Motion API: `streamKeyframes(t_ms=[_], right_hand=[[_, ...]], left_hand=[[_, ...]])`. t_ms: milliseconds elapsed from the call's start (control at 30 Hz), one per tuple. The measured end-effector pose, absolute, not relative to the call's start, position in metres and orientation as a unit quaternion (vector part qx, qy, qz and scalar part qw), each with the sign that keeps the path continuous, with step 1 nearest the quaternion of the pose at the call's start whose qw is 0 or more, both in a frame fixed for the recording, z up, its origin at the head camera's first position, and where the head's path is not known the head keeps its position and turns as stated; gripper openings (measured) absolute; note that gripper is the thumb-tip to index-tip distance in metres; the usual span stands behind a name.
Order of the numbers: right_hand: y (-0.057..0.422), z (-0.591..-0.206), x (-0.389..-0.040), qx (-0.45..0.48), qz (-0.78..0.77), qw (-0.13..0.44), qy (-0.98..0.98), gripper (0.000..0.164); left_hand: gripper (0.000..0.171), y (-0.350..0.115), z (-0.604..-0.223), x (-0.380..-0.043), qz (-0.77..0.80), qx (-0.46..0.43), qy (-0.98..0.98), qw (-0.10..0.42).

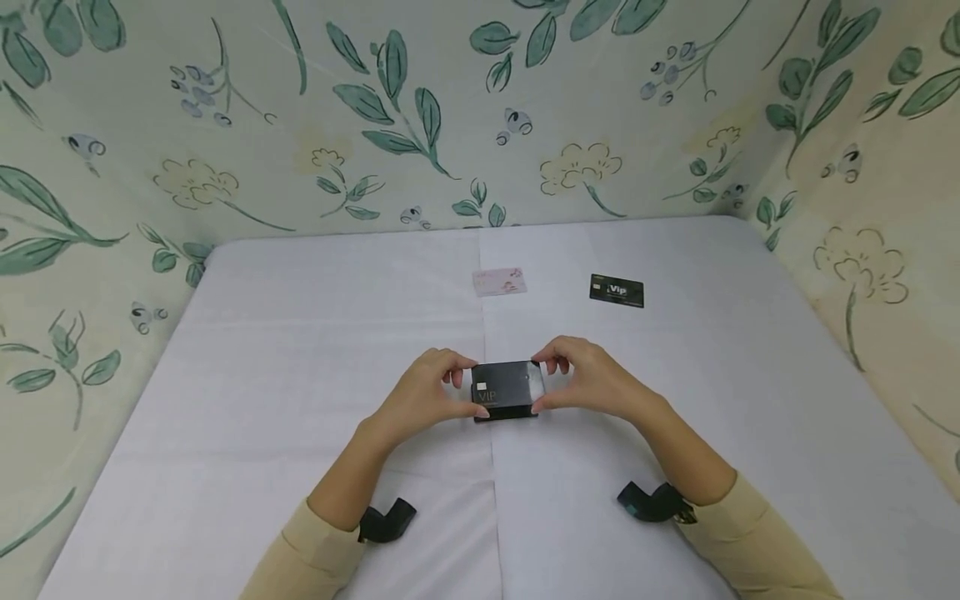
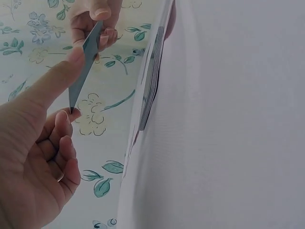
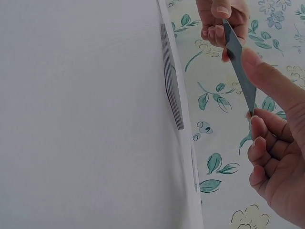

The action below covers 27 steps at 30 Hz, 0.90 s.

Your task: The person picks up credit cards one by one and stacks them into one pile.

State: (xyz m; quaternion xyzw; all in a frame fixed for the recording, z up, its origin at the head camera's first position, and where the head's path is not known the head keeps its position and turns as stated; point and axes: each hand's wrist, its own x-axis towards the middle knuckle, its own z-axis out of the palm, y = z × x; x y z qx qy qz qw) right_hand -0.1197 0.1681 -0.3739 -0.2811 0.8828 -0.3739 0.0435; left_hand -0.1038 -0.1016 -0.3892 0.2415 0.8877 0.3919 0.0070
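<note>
A black VIP card (image 1: 504, 385) is held level between both hands in the head view. My left hand (image 1: 425, 396) pinches its left end between thumb and fingers. At its right end, my right hand (image 1: 596, 379) pinches the other corners the same way. Under the card lies a stack of cards on the white cloth, its dark edge showing at the front. Both wrist views show a gap between the held card (image 2: 86, 64) and the stack (image 3: 172, 78). The faces of the cards in that stack are mostly hidden.
Farther back on the white-covered table (image 1: 337, 350) lie a pink card (image 1: 500, 282) and, to its right, a black Vip card (image 1: 617, 290). Walls of leaf-and-flower patterned fabric (image 1: 420, 108) stand behind the table and along its sides.
</note>
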Motion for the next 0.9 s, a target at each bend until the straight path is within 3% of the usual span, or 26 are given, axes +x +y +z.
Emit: streamKeyframes(t_ms=[467,900], right_hand=[[0.169,-0.382,-0.123,-0.281,-0.345,0.058,0.894,0.061],[0.166,-0.394,-0.126,-0.289,-0.334,0.082,0.893,0.060]], left_hand=[[0.062,-0.101,-0.401,-0.105,0.374,0.257,0.891,-0.005],[0.063,-0.099,-0.417,-0.109,0.368,0.242,0.898,0.018]])
